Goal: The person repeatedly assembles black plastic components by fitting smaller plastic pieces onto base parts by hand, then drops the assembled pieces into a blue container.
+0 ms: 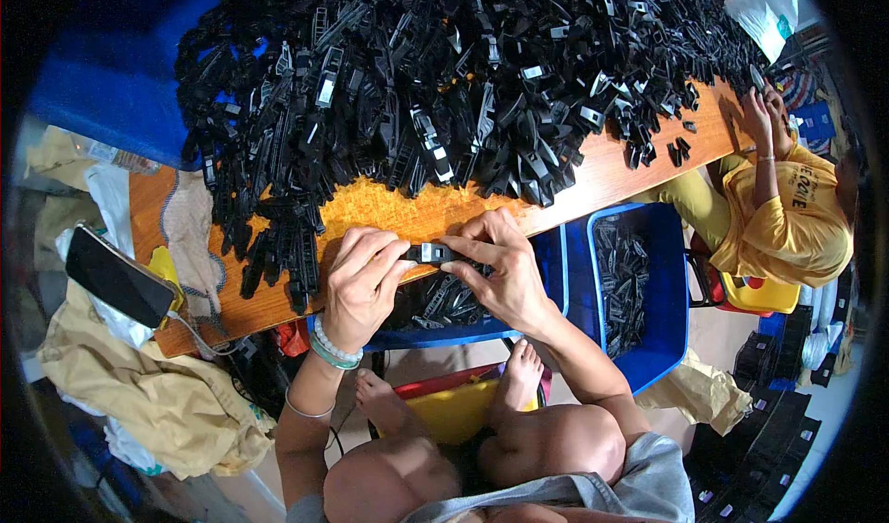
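Note:
Between my two hands, over the table's near edge, is a small black plastic part (pixel 431 254) with a shiny grey square on top. My left hand (pixel 359 278) pinches its left end between thumb and fingers. The right end is in the pinch of my right hand (pixel 505 268). Exactly what kind of part it is, I cannot make out. Just beyond my hands, a large heap of similar black plastic parts (pixel 370 125) covers much of the wooden table (pixel 370 210). Some of the heap spills toward the near edge on the left.
Under the table edge, a blue bin (pixel 553 268) holds black parts, as does another blue bin (pixel 662 301) at right. A phone (pixel 118 276) stands at left near a beige cloth (pixel 190 231). At far right, a person in yellow (pixel 787 213) works at the heap.

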